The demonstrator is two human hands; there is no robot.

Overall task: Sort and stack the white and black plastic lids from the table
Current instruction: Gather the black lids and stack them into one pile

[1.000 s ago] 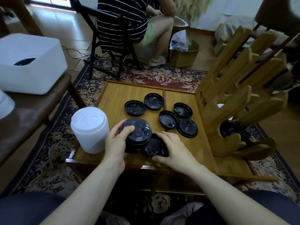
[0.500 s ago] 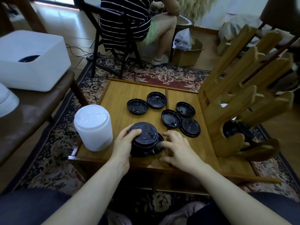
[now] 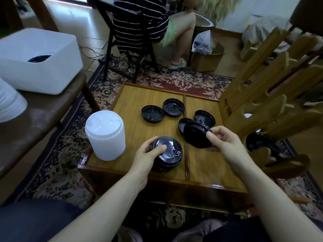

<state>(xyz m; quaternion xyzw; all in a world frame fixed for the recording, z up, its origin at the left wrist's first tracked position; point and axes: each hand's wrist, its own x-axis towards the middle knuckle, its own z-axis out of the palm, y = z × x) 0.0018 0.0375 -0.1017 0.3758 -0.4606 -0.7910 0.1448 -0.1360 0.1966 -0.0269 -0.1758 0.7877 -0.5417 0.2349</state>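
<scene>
A stack of black lids (image 3: 166, 154) stands near the front edge of the wooden table (image 3: 132, 100). My left hand (image 3: 146, 154) grips this stack from the left, thumb on its top. To the right, my right hand (image 3: 225, 144) pinches a single black lid (image 3: 195, 135) by its rim, tilted and lifted off the table. A tall stack of white lids (image 3: 104, 135) stands at the front left. Loose black lids lie further back: two (image 3: 153, 114) (image 3: 173, 107) in the middle, one (image 3: 204, 117) at the right, and another (image 3: 181, 124) partly hidden behind the held lid.
A tall wooden rack (image 3: 262, 110) rises at the table's right side, with dark lids (image 3: 260, 144) low behind it. A white bin (image 3: 43, 67) sits on a bench at left. A seated person on a black chair (image 3: 138, 32) is beyond the table, beside a cardboard box (image 3: 206, 58).
My right hand left the lid beside the black stack, moved right and lifted another black lid off the table. My left hand stays on the stack.
</scene>
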